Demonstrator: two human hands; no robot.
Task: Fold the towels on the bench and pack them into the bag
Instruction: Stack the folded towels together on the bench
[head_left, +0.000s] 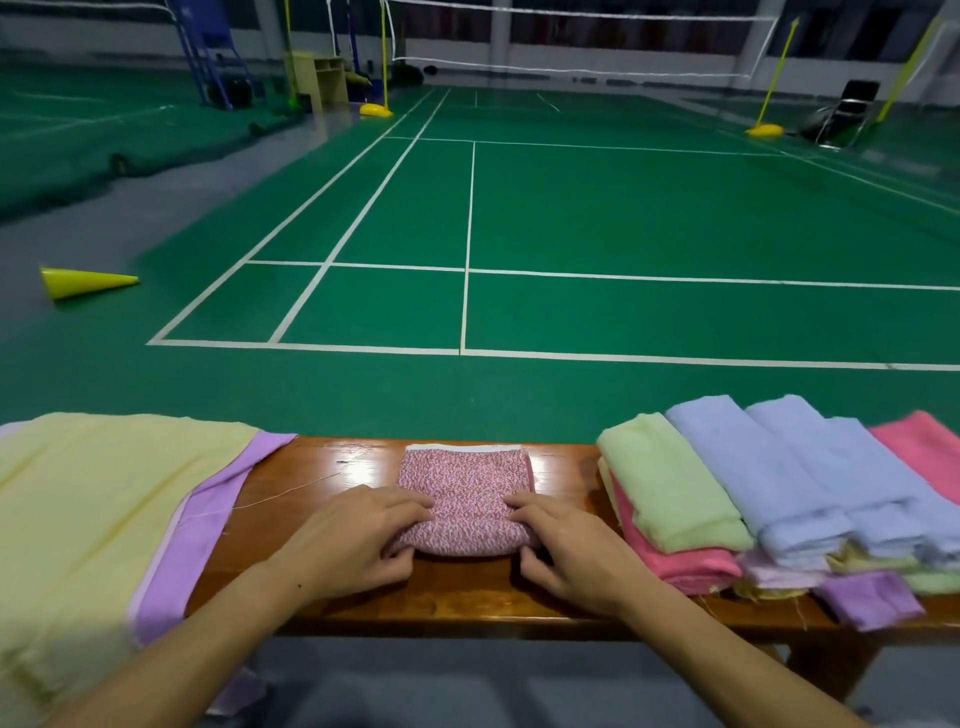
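Gripping the near fold of one speckled pink towel (466, 499) mid-bench (311, 467), the left hand (353, 540) and right hand (566, 551) each curl fingers over it and tuck a thumb beneath. At the right lies a folded stack (769, 499): one green, two blue and two pink show, lower layers jumbled. At the left, one yellow cloth (88, 519) over one purple cloth (208, 519), both cut off. One yellow cone (83, 282) lies toppled on the court.

Dim indoor light, cool green cast, bright overhead glare on the varnished bench (358, 470), soft shadows under the hands, wide-angle bowing of court lines (467, 244), blurred forearms and frame edges
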